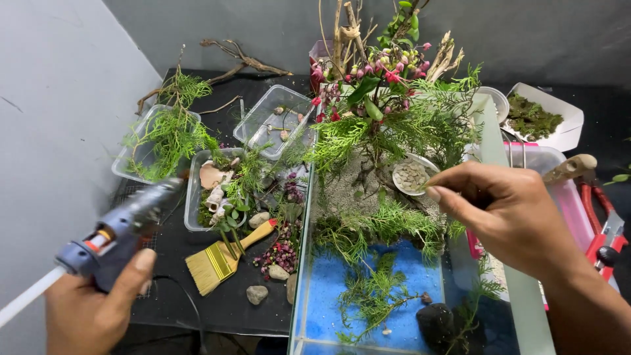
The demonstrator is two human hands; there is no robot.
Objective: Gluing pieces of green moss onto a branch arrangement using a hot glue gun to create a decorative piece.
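My left hand (89, 309) grips a blue-grey hot glue gun (118, 227) with a white glue stick out of its back, held low at the left over the black mat. My right hand (509, 210) hovers over the glass tank (299, 263), fingers pinched together near a small white dish of pale seeds (411, 176); whether it holds a seed I cannot tell. Inside the tank lie blue sand (328, 289), grey sand, green cypress sprigs (374, 230), a dark stone (435, 319) and a branch with pink buds (388, 69).
Clear plastic trays (273, 121) with greenery, shells and pebbles sit at the left. A yellow-bristled brush (220, 260) and loose pebbles lie on the black mat. Red pruners (608, 230) and a white tray of moss (536, 118) are at the right. Dry twigs lie at the back.
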